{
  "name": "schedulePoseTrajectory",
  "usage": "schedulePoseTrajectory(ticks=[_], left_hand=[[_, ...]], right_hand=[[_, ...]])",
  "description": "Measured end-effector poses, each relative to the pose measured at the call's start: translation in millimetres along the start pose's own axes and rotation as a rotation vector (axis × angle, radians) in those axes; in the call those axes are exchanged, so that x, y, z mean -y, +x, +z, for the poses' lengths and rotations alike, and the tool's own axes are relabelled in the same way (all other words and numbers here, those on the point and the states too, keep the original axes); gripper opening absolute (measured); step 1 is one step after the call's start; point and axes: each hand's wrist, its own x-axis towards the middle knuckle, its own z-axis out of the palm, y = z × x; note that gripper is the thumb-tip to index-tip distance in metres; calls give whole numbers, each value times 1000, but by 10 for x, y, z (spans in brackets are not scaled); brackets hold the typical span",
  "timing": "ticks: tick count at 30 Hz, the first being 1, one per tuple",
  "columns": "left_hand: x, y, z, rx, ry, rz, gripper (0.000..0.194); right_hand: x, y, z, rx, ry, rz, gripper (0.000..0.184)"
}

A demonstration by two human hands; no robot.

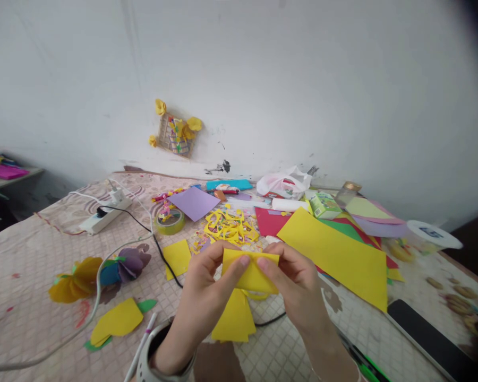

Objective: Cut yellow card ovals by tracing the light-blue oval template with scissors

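A folded piece of yellow paper (249, 273) is held up in front of me, between both hands. My left hand (209, 284) pinches its left end, thumb on the near face and fingers behind. On the other end, my right hand (297, 281) grips the same way, so the two thumbs almost meet near the top edge. Below the hands, several yellow paper pieces (233, 321) lie stacked on the table. A yellow paper square (177, 258) rests left of my left hand. Just beyond the hands is a heap of yellow paper scraps (229, 227).
Large yellow sheet (338, 257) and a phone (426, 339) lie right. A green-handled cutter (366, 363) sits near the front. Leftward are paper flowers (77, 278), a tape roll (170, 222), a power strip (105, 212) and cables. A purple sheet (195, 202) lies farther back.
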Motion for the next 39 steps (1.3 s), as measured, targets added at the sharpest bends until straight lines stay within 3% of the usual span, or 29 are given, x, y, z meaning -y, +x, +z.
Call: schedulePoseTrajectory(ticks=[20, 32, 39], left_hand=[[9, -7, -5, -14, 24, 9, 23], [-8, 14, 5, -93, 95, -13, 29], [-5, -12, 5, -77, 172, -26, 29]], right_hand=[[-23, -1, -4, 18, 4, 0, 20], [0, 12, -32, 99, -223, -61, 25], [48, 18, -33, 155, -275, -27, 24]])
